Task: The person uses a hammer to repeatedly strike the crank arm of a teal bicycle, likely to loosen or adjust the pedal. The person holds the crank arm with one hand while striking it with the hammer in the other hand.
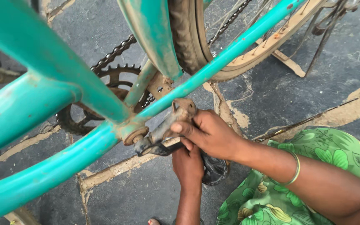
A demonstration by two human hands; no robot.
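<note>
Teal bike frame [55, 79] fills most of the view, tubes meeting at the bottom bracket [136, 135] w/ its rusty axle end poking out. Behind it: rear wheel [192, 33] w/ worn tyre, teal mudguard [155, 33], chain [113, 53] running down to the chainring [105, 89]. Ground [271, 87] is cracked dark pavement w/ sandy seams. Green floral cloth [313, 166] at lower right, near the person's forearm; thin bangle [294, 168] on that wrist.

Crank arm [167, 125]: rusty, grimy, long axis running diagonally from the bracket at lower left up to its knobby free end at upper right. It sits just right of the frame junction.

Right hand [211, 133] comes in from the right; fingers curled shut around the crank's upper end, thumb lying along it. Left hand [188, 164] rises from below, directly under the crank, closed on a dark flat tool [157, 148] whose head sits at the axle end. A dark pedal-like part [215, 171] shows just behind that hand; whether it's gripped too, can't tell. Left hand is nearer the bracket, right hand nearer the crank's far end.
</note>
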